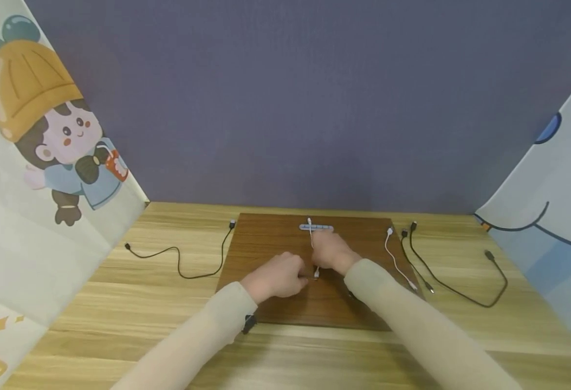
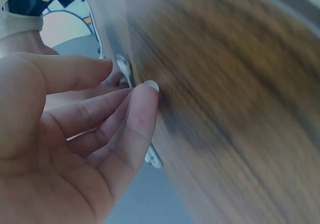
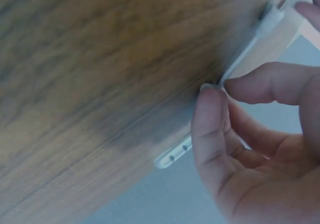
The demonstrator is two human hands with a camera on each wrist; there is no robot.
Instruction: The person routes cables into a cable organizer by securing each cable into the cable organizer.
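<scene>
A short white charging cable runs front to back on a dark brown board. Its far end lies across a pale cable-clip strip near the board's back edge. My right hand pinches the cable between thumb and fingertips, as the right wrist view shows; the cable's near plug sticks out beyond the pinch. Left of that plug is my left hand, its fingers loosely bent. In the left wrist view its thumb and fingertips stand apart with nothing between them, and the plug appears behind them.
A long black cable lies on the wooden table left of the board. On the right are another white cable, a short black cable and a longer black one. A dark partition stands behind.
</scene>
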